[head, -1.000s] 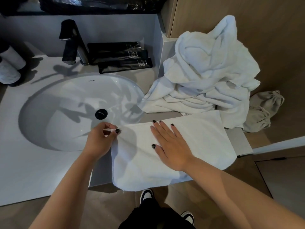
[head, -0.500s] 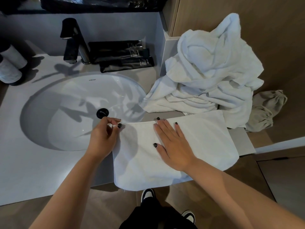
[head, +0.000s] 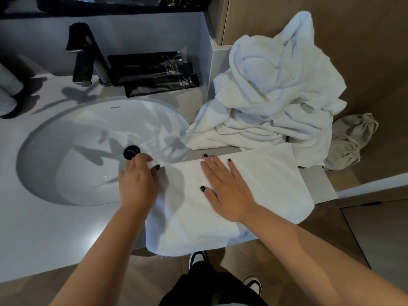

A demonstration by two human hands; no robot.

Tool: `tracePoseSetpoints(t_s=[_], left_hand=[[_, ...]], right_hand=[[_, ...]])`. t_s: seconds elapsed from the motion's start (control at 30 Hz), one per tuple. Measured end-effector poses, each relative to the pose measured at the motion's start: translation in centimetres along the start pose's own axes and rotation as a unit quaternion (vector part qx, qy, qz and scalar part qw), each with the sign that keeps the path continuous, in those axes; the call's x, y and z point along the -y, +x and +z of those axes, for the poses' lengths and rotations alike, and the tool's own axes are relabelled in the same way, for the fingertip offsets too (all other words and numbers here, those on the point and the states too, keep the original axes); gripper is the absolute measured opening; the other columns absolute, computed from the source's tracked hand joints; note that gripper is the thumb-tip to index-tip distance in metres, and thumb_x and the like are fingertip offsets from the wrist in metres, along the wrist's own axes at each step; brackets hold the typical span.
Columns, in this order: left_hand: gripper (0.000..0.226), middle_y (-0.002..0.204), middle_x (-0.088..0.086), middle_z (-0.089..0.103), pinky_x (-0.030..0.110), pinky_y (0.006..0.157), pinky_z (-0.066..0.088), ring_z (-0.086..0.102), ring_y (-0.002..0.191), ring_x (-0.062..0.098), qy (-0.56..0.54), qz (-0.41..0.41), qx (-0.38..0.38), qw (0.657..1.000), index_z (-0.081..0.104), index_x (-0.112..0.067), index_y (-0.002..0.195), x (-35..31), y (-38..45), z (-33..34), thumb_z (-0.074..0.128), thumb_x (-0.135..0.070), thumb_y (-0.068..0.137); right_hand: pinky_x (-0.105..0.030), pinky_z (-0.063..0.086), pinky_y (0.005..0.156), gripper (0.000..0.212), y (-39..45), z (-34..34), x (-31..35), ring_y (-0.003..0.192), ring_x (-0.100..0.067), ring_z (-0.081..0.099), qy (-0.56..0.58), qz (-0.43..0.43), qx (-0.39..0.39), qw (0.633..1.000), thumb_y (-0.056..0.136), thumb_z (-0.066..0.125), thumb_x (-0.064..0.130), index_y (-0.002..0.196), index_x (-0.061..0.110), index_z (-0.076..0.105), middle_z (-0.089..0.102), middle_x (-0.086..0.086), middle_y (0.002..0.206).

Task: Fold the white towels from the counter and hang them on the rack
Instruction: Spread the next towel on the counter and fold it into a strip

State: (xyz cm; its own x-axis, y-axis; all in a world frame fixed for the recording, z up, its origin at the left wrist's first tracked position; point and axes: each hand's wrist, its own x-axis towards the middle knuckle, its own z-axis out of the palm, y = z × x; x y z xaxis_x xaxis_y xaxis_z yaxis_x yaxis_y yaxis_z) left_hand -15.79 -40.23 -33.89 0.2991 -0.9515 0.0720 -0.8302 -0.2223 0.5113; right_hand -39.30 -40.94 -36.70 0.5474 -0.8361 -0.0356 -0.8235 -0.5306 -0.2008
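From the head camera, the one view there was, a white towel lay spread flat on the counter just right of the sink, its near edge hanging over the counter's front, apparently so that the whole cloth could be squared before the next fold. The right hand rested on the middle of the towel with its fingers straight and slightly spread, palm down; this looked like a way to pin the cloth and smooth it while the other hand worked. The left hand sat at the towel's far left corner, beside the sink's rim, with its fingers curled and the thumb meeting them on the cloth's edge, so it seemed to pinch that corner, probably to pull it straight or lift it across. The pile of unfolded towels was heaped against the wooden wall behind, touching the flat towel's far edge, kept within reach for later turns. A beige cloth bag lay to the right of the pile. No rack was in view, so hanging was judged to be some way off.
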Motion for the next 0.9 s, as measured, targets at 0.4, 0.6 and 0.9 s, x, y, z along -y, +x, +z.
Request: tracePoseSetpoints(t_s=[0.4,0.6,0.9], left_hand=[[0.070,0.163,0.009,0.012,0.038,0.120,0.003,0.005,0.151,0.019,0.163,0.221,0.132,0.953,0.016,-0.011,0.157,-1.7,-5.6,4.5,0.016,-0.052,0.101],[0.074,0.163,0.017,0.015,0.043,0.121,0.011,0.009,0.152,0.027,0.178,0.215,0.125,0.952,0.018,-0.004,0.155,-0.6,-5.3,3.6,0.019,-0.054,0.100],[0.068,0.165,0.006,0.001,0.048,0.120,-0.005,-0.009,0.151,0.022,0.160,0.222,0.157,0.949,0.004,-0.021,0.158,-4.4,-7.2,5.5,0.016,-0.053,0.099]], right_hand=[[-0.040,0.000,0.121,0.068,-0.8,-2.0,-5.9,0.152,-0.018,-0.001,-0.030,-0.009,0.040,0.999,0.099,0.013,0.048,0.157,0.013,0.006,0.004,-0.002,0.164],[-0.040,0.003,0.122,0.068,-3.9,-3.7,-12.0,0.151,-0.016,-0.006,-0.060,0.010,0.052,0.997,0.100,0.017,0.051,0.157,0.016,0.003,-0.003,-0.001,0.165],[-0.044,0.000,0.121,0.067,-5.2,-1.8,-6.0,0.151,-0.018,-0.007,-0.030,-0.030,0.062,0.997,0.102,0.017,0.049,0.157,0.011,0.007,0.000,-0.003,0.164]])
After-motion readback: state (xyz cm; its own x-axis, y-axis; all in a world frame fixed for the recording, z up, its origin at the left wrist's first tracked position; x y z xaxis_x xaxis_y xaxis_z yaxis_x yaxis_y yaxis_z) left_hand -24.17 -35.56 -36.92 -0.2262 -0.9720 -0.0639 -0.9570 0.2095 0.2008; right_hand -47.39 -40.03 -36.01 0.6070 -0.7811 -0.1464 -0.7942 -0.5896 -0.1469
